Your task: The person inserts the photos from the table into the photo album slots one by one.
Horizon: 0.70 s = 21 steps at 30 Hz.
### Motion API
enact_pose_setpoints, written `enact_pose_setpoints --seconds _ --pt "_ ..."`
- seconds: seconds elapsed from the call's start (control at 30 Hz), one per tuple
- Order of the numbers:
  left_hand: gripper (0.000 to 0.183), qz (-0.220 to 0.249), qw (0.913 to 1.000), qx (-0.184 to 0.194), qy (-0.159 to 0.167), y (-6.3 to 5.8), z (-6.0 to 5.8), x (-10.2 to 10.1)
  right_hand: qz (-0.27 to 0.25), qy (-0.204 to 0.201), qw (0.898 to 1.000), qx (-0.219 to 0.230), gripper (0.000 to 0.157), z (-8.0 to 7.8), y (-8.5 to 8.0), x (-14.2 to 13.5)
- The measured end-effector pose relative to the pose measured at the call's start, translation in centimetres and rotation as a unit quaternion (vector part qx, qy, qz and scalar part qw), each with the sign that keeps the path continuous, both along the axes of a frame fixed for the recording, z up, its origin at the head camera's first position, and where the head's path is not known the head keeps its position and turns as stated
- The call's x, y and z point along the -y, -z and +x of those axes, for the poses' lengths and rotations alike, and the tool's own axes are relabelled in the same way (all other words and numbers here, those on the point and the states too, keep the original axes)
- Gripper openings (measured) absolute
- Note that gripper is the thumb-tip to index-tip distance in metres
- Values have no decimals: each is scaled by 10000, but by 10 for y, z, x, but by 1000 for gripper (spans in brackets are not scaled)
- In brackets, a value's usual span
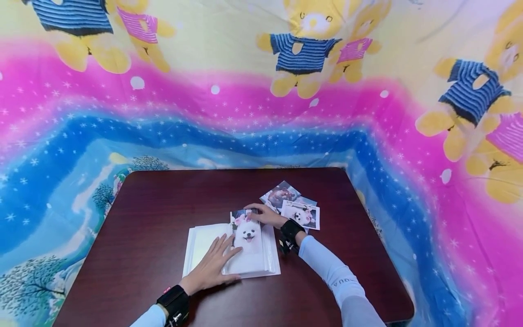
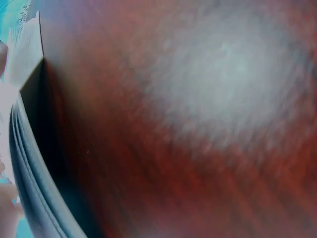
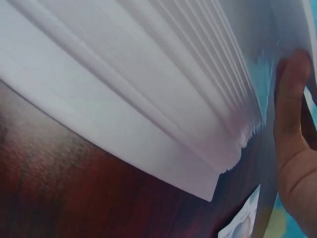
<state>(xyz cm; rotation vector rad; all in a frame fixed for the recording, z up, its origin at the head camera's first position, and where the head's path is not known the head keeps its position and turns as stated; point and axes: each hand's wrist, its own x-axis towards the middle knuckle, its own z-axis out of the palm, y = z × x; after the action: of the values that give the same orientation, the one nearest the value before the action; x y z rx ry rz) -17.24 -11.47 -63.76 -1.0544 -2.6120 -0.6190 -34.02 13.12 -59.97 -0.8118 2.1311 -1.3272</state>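
A white photo album (image 1: 270, 254) lies spread on the table. Over its right-hand page is a photo (image 1: 247, 227) of a fluffy white dog with pink flowers, its upper end standing out past the album's top edge. My right hand (image 1: 265, 214) pinches the photo near that upper end; in the right wrist view the thumb (image 3: 292, 99) lies along its underside, beside the stacked pages. My left hand (image 1: 212, 268) rests with spread, fairly straight fingers across the album's middle and the photo's left edge. Only slivers of that hand show in the left wrist view, next to the album's edge (image 2: 37, 163).
Several loose photos overlap to the right of the album, among them a white-bordered dog photo (image 1: 300, 215) and a brownish one (image 1: 281, 194). The dark red-brown table (image 1: 163, 200) has rounded corners. Behind it hangs a bear-printed cloth (image 1: 229, 109).
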Motion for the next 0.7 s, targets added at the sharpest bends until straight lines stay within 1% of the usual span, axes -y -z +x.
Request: enact_pose_setpoints --seconds 0.1,0.17,0.23,0.3,0.47,0.5,0.57,0.6,0.63,0.67,0.7 --pt "79 83 9999 -88 -68 3 0 0 50 -298 9995 22 39 5 0 0" --pt "80 118 9998 -107 -73 4 0 0 105 -416 9991 -37 37 10 -2 1" --pt "82 98 9999 -114 -77 4 -1 0 182 -461 9987 -77 36 14 -2 1" --pt "82 43 9999 -93 -101 4 -1 0 264 -424 9987 -123 34 17 -2 2" --pt "79 -55 9999 -62 -145 5 -1 0 428 -197 9988 -102 30 22 0 2" --pt "79 -58 9999 -39 -147 4 -1 0 406 -178 9990 -83 31 23 1 2" --pt "80 -4 9999 43 -149 3 0 -2 283 -131 9995 -25 37 25 0 1" --pt "81 40 9997 161 -159 2 0 -2 174 -33 9998 79 41 27 -2 1" --pt "80 102 9993 297 -193 -1 0 -3 33 123 9996 238 44 32 -8 2" --pt "78 196 9985 448 -249 -4 -1 -3 -116 318 9987 389 47 36 -9 3" --pt "75 385 9970 602 -306 -8 -2 -4 -305 526 9966 561 49 40 -11 5"
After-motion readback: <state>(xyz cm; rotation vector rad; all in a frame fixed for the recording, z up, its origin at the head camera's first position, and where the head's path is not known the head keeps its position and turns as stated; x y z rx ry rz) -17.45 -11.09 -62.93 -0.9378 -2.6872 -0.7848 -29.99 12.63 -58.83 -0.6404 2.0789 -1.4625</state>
